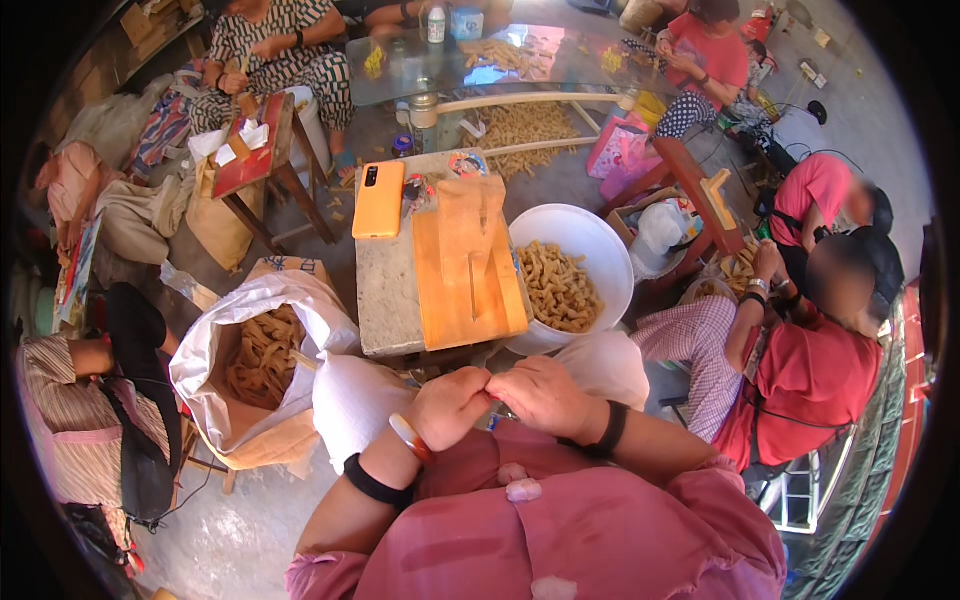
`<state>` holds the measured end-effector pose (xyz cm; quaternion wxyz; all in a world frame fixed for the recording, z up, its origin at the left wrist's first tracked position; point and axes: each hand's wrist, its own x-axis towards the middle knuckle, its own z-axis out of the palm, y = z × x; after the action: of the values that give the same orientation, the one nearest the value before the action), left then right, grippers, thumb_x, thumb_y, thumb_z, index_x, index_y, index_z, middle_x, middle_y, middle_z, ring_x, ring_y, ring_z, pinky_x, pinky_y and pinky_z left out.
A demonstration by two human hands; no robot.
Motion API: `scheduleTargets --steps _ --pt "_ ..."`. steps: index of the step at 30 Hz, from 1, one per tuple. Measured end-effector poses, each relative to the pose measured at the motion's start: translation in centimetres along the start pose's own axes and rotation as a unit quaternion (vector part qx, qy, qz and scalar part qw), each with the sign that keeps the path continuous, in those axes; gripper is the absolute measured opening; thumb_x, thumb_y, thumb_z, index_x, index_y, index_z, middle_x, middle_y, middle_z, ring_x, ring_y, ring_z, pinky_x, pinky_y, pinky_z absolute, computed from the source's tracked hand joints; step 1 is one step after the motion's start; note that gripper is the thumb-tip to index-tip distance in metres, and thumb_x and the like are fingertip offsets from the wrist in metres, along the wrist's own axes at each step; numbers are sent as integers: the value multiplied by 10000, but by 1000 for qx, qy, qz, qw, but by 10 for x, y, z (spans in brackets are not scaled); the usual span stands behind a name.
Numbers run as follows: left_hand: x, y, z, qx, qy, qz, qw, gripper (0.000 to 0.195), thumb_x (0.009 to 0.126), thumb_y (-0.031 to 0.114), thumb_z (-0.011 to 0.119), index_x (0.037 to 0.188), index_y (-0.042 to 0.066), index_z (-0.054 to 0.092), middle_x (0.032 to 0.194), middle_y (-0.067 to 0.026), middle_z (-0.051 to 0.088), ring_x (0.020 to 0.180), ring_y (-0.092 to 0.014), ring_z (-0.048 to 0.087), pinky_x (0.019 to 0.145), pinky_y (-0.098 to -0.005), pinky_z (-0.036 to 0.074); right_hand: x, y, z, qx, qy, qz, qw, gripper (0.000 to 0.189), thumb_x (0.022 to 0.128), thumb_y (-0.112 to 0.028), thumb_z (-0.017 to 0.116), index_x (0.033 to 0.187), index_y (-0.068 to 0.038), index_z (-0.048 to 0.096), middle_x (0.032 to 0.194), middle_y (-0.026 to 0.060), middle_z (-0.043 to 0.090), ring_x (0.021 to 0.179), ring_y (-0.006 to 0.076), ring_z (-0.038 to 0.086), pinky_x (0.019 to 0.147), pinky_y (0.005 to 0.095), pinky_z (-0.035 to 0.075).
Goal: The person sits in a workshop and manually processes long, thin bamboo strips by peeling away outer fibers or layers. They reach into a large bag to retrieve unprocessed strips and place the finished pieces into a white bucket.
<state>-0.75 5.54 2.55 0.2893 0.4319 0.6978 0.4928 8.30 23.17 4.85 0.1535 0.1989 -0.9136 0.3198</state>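
Observation:
My left hand [452, 409] and my right hand [541, 397] meet at the fingertips in front of my chest. Their fingers are curled inward, and anything pinched between them is hidden. Just beyond lies a small stone-like worktop [386, 300] with an orange wooden board [435, 307] on it. A brown block-like piece [469, 232] rests on the board, beside a thin dark slot or rod. On the right a white tub [615, 255] holds many short, twisted tan pieces [559, 289]. To the left, long tan strips [266, 360] fill an open white-lined sack [199, 360].
A yellow-orange phone [379, 201] lies at the worktop's far left corner. A red stool [259, 161] stands beyond the sack. Behind is a glass table [450, 71] with tan pieces [525, 135] heaped beneath it. A co-worker in red [810, 382] sits close on the right; others sit around.

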Motion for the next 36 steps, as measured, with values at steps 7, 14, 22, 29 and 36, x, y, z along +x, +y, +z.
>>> scheduleTargets --steps 7,14,22,29,36 --pt "-3 4 9 -109 55 28 992 315 807 -44 597 1087 41 483 925 -90 608 853 -210 611 766 -304 484 -8 32 12 494 -3 342 799 138 948 -115 539 1030 -13 584 780 23 597 641 71 535 562 204 429" --pt "-1 6 9 202 213 119 948 214 771 -7 678 973 30 617 873 -129 654 815 -290 647 726 -365 517 2 16 4 395 -55 307 864 210 842 1 572 1050 -23 554 860 66 600 677 144 549 619 285 459" --pt "-4 -23 2 -476 30 -75 876 242 886 86 650 1118 37 602 1102 -10 615 925 -81 584 744 -209 492 13 8 12 79 141 72 984 211 744 76 589 896 -45 505 863 139 557 734 336 558 650 396 459" --pt "-1 -21 19 -295 265 66 916 170 897 -10 601 1060 6 642 1003 -30 585 928 -143 577 816 -247 465 11 3 18 239 46 180 953 120 830 -3 612 947 -3 581 839 107 621 770 246 619 706 331 501" --pt "-6 -13 8 -134 183 14 974 166 935 50 563 1075 4 641 876 -92 611 792 -165 587 736 -265 479 10 3 8 211 -58 180 959 127 904 -129 572 890 -4 582 753 102 612 669 249 605 608 342 472"
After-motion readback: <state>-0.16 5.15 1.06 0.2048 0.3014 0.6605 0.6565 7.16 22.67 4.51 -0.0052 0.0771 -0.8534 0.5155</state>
